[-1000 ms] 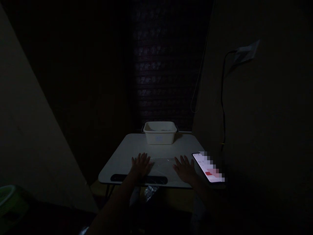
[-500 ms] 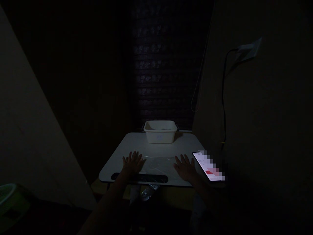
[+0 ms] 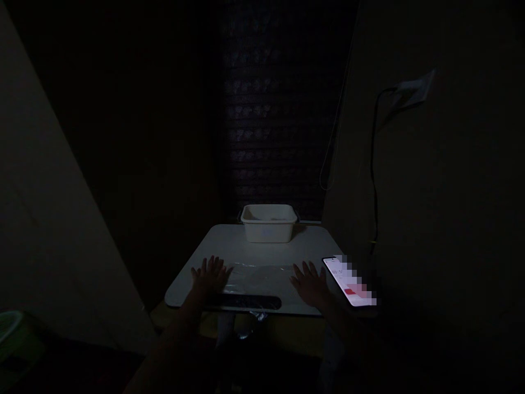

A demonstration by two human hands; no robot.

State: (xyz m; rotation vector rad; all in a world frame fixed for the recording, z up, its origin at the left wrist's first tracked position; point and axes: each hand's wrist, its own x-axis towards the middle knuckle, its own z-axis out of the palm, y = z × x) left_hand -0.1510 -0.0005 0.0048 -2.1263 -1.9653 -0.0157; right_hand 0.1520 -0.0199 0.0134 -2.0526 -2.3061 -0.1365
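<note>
A sheet of clear plastic (image 3: 258, 278), perhaps a bag, lies flat on the small white table (image 3: 229, 243), glinting along its creases. My left hand (image 3: 210, 276) rests palm down at its left side, fingers spread. At the right, my right hand (image 3: 310, 283) is also flat with fingers apart, its fingertips near the plastic's right edge. Neither hand grips anything. A shiny crumpled end of plastic (image 3: 257, 316) hangs over the table's front edge. Behind the hands stands a white plastic tub (image 3: 268, 230); its contents are too dark to make out.
A lit phone (image 3: 348, 284) lies at the table's right edge. A dark slot (image 3: 250, 301) runs along the front edge. On the right wall, a cable (image 3: 374, 164) hangs from a socket (image 3: 412, 90). A green basket (image 3: 16, 334) stands at lower left. The room is very dim.
My left hand has slid left over the plastic, away from my right hand. My right hand has hardly moved. The view has tilted slightly.
</note>
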